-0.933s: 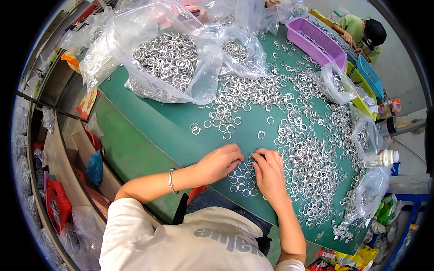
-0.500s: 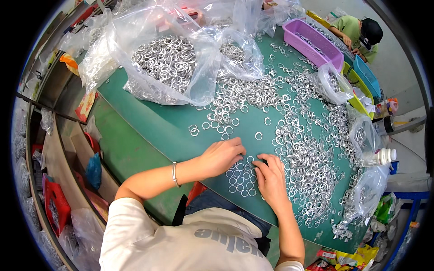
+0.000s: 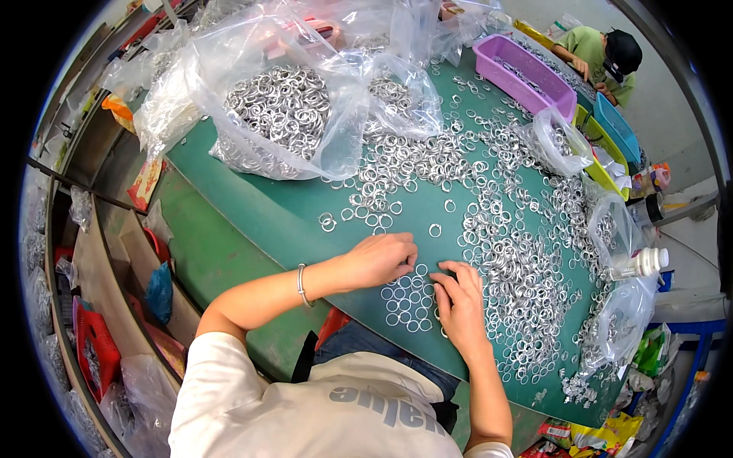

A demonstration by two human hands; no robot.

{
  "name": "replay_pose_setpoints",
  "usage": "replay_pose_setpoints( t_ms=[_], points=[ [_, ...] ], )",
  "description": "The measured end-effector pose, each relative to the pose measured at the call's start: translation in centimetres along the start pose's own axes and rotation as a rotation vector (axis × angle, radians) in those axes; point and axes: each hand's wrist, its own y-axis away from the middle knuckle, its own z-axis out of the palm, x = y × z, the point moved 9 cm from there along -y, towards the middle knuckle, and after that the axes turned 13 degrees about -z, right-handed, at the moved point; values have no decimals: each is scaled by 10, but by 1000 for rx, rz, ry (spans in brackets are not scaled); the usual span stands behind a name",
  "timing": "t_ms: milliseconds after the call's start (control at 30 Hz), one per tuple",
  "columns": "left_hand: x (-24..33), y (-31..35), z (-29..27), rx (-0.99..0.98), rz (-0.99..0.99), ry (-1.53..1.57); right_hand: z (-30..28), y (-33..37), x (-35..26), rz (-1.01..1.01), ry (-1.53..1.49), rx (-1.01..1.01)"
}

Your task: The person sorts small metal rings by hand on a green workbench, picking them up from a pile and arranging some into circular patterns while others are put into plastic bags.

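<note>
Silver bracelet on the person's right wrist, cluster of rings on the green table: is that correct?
No: the head view shows the silver bracelet on the wrist of the left hand. The cluster of rings is on the green table.

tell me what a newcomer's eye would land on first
Probably the clear plastic bag bulging with silvery rings, at the upper left of the green table. Next, loose rings strewn down its right side and the neat cluster between the left hand and right hand. The purple basket at upper right also stands out.
</note>
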Motion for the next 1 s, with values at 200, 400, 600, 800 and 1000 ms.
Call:
replay_pose_setpoints(
  t_ms=[200, 400, 600, 800, 1000],
  points=[
    [7, 2, -1, 12, 54, 1, -10, 8, 2, 8, 27, 45],
    [4, -2, -1, -5, 59, 68, -35, 37, -4, 93, 154, 45],
    [-4, 33, -28, 29, -97, 323, -26, 57, -22, 66, 142, -78],
    [-21, 118, -40, -135, -153, 314, -20, 83, -18, 35, 292, -152],
    [-105, 181, -12, 117, -346, -432, -50, 102, -4, 216, 487, -29]
  ],
)
